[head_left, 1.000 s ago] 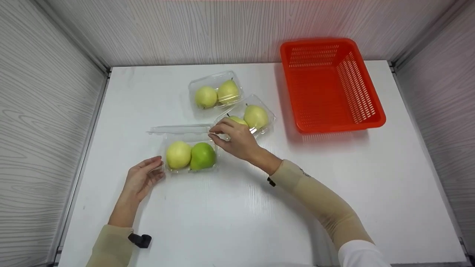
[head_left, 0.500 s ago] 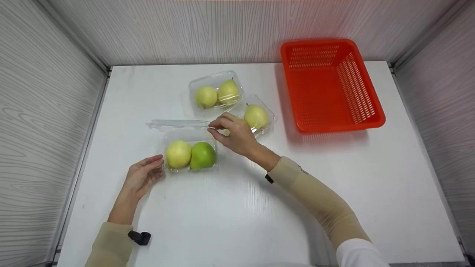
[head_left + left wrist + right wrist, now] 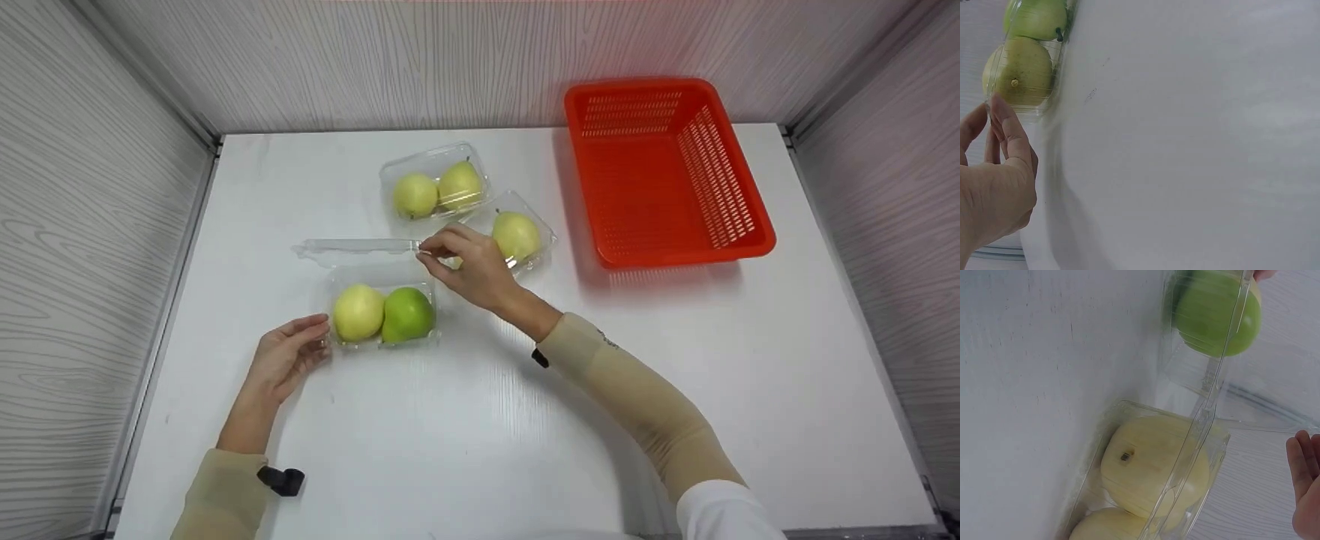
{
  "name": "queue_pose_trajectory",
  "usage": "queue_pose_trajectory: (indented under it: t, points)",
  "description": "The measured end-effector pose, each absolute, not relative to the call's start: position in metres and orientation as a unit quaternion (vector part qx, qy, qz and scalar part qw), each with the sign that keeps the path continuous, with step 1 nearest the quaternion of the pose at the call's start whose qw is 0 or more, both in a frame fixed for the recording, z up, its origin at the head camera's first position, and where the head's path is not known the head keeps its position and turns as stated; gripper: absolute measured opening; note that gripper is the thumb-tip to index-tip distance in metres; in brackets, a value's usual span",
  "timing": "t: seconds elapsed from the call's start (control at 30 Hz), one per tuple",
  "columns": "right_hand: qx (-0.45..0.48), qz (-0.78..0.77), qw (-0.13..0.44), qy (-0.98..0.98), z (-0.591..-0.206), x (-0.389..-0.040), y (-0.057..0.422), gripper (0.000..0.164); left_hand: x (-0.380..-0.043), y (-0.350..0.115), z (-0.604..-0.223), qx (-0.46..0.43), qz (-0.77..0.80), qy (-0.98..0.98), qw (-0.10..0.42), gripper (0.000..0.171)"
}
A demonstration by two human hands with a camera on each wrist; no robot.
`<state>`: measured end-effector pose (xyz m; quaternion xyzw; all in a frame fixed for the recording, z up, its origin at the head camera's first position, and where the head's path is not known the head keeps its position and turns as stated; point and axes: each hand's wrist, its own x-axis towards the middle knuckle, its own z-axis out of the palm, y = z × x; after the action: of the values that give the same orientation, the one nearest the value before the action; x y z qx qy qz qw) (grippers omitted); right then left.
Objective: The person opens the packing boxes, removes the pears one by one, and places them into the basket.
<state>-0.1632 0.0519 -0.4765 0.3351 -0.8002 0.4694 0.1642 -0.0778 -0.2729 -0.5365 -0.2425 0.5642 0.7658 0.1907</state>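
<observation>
A clear plastic clamshell box holds a yellow pear and a green pear, side by side. At its left end my left hand pinches the rim between thumb and fingers; the left wrist view shows the fingertips at the corner by the yellow pear. The box's hinged lid stands raised along the far side, seen nearly edge-on from the head. My right hand pinches the lid's right corner, and its fingers show at the lid's edge in the right wrist view.
Two more clear boxes with yellow pears lie behind: one farther back, one partly covered by my right hand. An upright red plastic basket stands at the back right. Grey wood-grain walls enclose the white table.
The lid has moved a little away from me, in my right hand's pinch, and more of the box behind the pears shows. My left hand has stayed at the box's left end.
</observation>
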Motion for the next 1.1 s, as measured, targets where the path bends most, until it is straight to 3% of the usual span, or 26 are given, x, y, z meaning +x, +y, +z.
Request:
queue_pose_trajectory:
  t: [0.83, 1.1]
  points:
    - [0.284, 0.525, 0.126, -0.792, -0.471, -0.183, 0.033, 0.013, -0.07, -0.291, -0.532, -0.249, 0.74, 0.599, 0.177, 0.01]
    - [0.223, 0.519, 0.091, -0.82, -0.463, -0.196, 0.027, 0.016, -0.07, -0.293, -0.534, -0.25, 0.746, 0.592, 0.173, 0.009]
